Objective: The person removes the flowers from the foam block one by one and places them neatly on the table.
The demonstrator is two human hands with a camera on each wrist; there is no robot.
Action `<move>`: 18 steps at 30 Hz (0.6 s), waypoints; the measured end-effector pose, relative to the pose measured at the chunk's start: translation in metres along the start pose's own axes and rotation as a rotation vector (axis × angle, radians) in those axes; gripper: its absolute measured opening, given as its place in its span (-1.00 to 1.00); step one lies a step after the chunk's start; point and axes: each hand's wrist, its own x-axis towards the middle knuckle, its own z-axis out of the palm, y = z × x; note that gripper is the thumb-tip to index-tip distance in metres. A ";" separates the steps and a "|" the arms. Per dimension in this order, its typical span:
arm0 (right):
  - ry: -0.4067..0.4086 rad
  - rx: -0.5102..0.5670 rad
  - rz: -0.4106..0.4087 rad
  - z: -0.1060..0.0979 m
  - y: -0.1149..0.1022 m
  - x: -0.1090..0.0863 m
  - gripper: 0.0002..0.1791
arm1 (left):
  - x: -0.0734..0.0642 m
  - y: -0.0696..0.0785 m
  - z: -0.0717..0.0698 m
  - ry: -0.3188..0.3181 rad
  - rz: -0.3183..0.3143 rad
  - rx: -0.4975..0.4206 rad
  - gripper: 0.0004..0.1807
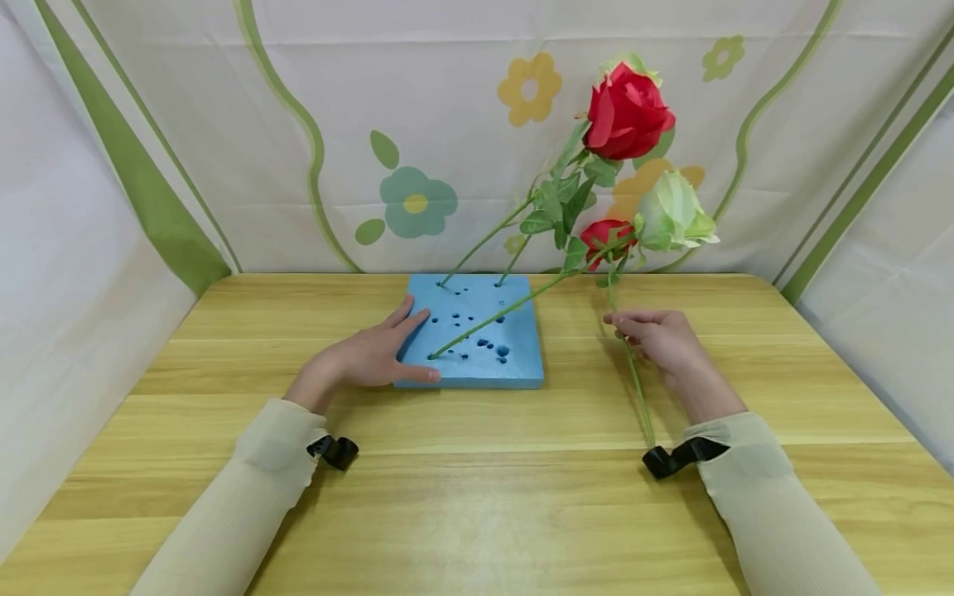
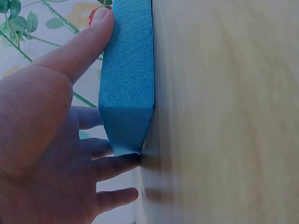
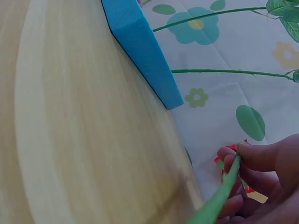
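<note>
A blue foam block dotted with holes lies on the table. My left hand rests on its left side with spread fingers; in the left wrist view the thumb lies along the block's edge. To the right of the block, my right hand pinches a green stem between thumb and fingertips. This stem slants up to a small red rose, partly covered by a white-green rose. The white-green rose's own stem stands tilted in a front left hole of the block.
Two more stems rise from the block's back holes and lean right, toward green leaves and a large red rose. The wooden table ends at a flower-print curtain. Black wrist cameras sit at both cuffs.
</note>
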 end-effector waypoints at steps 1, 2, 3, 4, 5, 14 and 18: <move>-0.002 -0.005 0.004 0.000 0.001 0.001 -0.50 | 0.000 0.000 0.000 0.001 0.000 -0.001 0.24; -0.005 -0.006 0.010 0.000 0.002 0.001 -0.50 | 0.000 0.000 0.000 0.001 0.000 0.000 0.24; -0.006 -0.012 0.016 0.000 0.003 0.002 -0.51 | 0.000 0.000 0.000 0.001 -0.001 -0.001 0.24; -0.009 -0.018 0.021 0.000 0.004 0.002 -0.51 | 0.000 0.000 0.000 0.001 -0.004 -0.003 0.24; -0.010 -0.023 0.025 0.000 0.004 0.002 -0.51 | 0.000 0.000 0.000 0.001 -0.005 -0.003 0.24; -0.021 -0.049 0.053 0.002 0.005 0.002 -0.51 | 0.001 -0.001 0.000 -0.002 0.000 0.000 0.23; -0.026 -0.052 0.060 0.002 0.006 0.002 -0.52 | 0.000 0.000 0.001 -0.003 -0.001 0.000 0.23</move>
